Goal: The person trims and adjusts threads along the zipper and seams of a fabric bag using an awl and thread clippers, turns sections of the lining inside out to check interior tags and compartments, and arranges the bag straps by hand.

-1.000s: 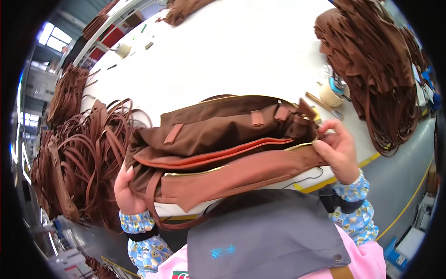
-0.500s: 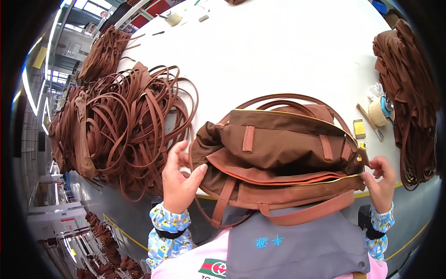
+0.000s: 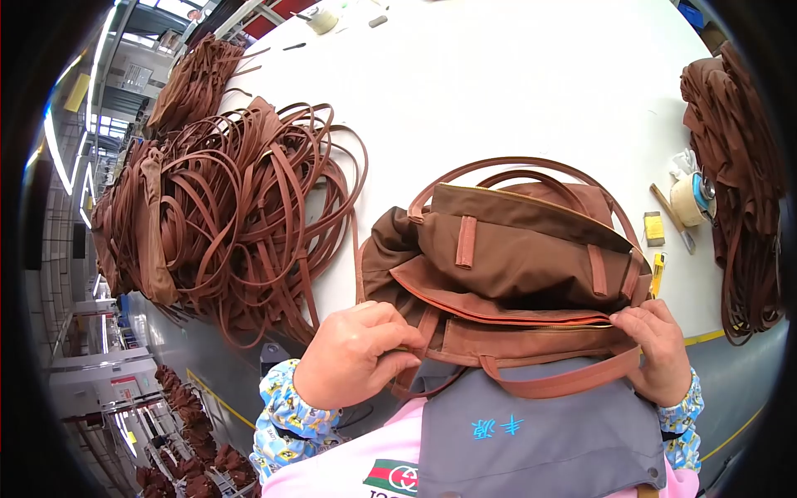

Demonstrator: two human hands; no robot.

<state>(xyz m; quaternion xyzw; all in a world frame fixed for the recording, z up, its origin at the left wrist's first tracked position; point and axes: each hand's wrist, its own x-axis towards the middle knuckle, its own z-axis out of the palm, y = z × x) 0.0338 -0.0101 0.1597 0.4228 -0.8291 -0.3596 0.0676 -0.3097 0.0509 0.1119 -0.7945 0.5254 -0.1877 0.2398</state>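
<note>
A brown handbag (image 3: pixel 531 257) lies at the near edge of the white table, its zippered opening parted and its inner side with leather tabs showing. My left hand (image 3: pixel 353 353) is closed, fingers curled at the bag's near left side by a leather strap; what the fingertips pinch is partly hidden. At the right end of the zippered edge, my right hand (image 3: pixel 657 342) pinches the bag between thumb and fingers. One handle (image 3: pixel 564 382) hangs over the near side against the grey apron (image 3: pixel 540 432); other handles arch behind the bag.
A big heap of brown straps and bag pieces (image 3: pixel 241 216) covers the left of the table (image 3: pixel 531 83). To the right are a yellow box (image 3: pixel 654 229), a brush-like tool (image 3: pixel 671 217), a tape roll (image 3: pixel 691 199), a yellow cutter (image 3: pixel 658 274) and more brown bags (image 3: pixel 730 141).
My left hand has moved right and closed at the bag's near left side. My right hand has come inward onto the zippered edge. The view has shifted slightly.
</note>
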